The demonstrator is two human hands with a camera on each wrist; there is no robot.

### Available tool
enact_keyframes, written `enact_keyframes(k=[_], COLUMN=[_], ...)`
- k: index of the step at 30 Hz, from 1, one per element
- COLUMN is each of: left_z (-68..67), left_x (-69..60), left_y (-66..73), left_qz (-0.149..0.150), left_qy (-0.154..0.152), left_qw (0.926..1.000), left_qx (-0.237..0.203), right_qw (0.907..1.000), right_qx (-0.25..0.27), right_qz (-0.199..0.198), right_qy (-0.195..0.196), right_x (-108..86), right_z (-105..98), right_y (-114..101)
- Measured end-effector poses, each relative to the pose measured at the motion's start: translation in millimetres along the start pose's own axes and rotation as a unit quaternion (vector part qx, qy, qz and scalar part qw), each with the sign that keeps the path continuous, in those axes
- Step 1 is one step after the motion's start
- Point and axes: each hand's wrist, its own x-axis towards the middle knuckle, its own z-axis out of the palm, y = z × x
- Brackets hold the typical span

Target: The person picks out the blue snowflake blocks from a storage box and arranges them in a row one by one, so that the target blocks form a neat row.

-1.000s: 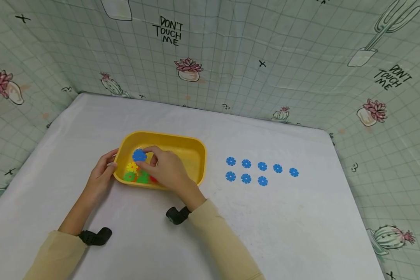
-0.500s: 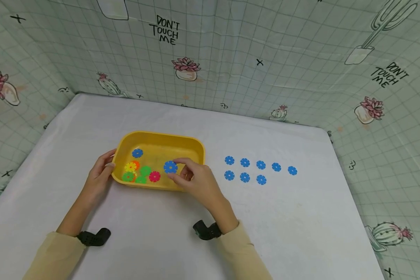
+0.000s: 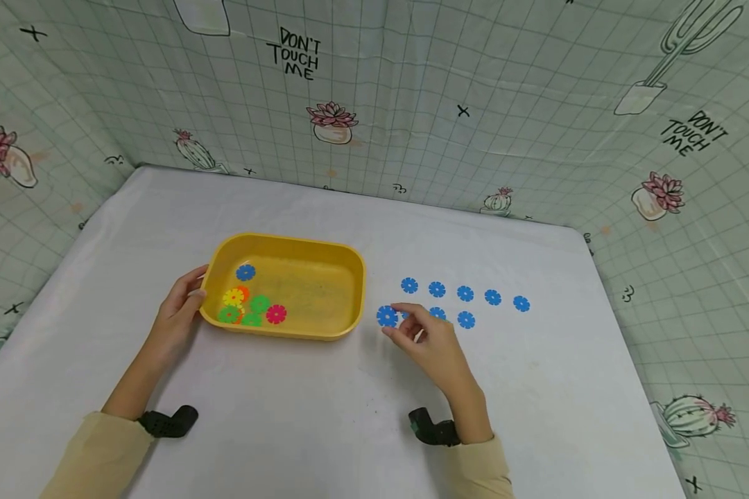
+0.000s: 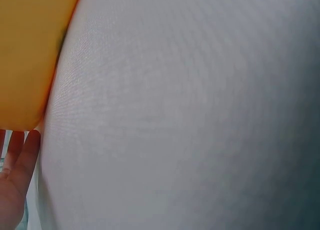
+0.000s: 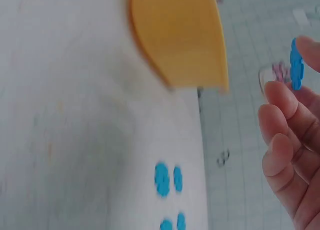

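Note:
My right hand [image 3: 433, 346] pinches a blue interlocking disc [image 3: 387, 316] with notched edges between thumb and fingertips. It holds the disc above the table, just right of the yellow tray [image 3: 312, 327] and at the left end of the lower row of blue discs. In the right wrist view the pinched disc [image 5: 297, 64] shows edge-on. My left hand [image 3: 177, 312] touches the tray's left end; in the left wrist view its fingers [image 4: 30, 155] are straight against the yellow wall. The right fingers partly hide the lower row's left discs.
Inside the tray, on its left side, lie a blue disc [image 3: 245, 272], a yellow disc [image 3: 233, 296], a pink disc [image 3: 276, 314] and several green and orange ones. Two rows of blue discs [image 3: 465, 294] lie flat on the white tablecloth [image 3: 324, 423]. A patterned curtain [image 3: 399, 90] stands behind.
My right hand has carried the blue disc from the tray's left part rightward, over the rim, to beside the rows. The left hand has stayed at the tray's left end.

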Motion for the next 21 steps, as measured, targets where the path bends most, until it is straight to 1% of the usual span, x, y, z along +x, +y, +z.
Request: enact_keyframes(k=[3, 6, 11, 14, 19, 21], left_z=[0.0, -0.2, -0.3, -0.1, 0.1, 0.1], left_x=[-0.1, 0.3, 0.8, 0.8, 0.7, 0.6], left_y=[0.6, 0.8, 0.3, -0.2, -1.1, -1.1], left_qz=[0.001, 0.003, 0.003, 0.002, 0.003, 0.004], left_qy=[-0.001, 0.000, 0.001, -0.001, 0.000, -0.001], left_qw=[1.0000, 1.0000, 1.0000, 1.0000, 1.0000, 1.0000], left_qx=[0.000, 0.001, 0.003, 0.003, 0.004, 0.004], right_qw=[0.9993, 0.9978, 0.9927, 0.9884, 0.9745, 0.9699], right_qx=[0.000, -0.001, -0.015, -0.024, -0.058, -0.061], right_qz=[0.035, 0.056, 0.100, 0.129, 0.201, 0.222], right_qy=[0.014, 0.034, 0.067, 0.077, 0.080, 0.080], right_x=[-5.7, -10.3, -16.6, -19.5, -23.6, -24.9], right_z=[-10, -20, -35, -42, -52, -56], right_y=[18, 36, 58, 71, 90, 95])
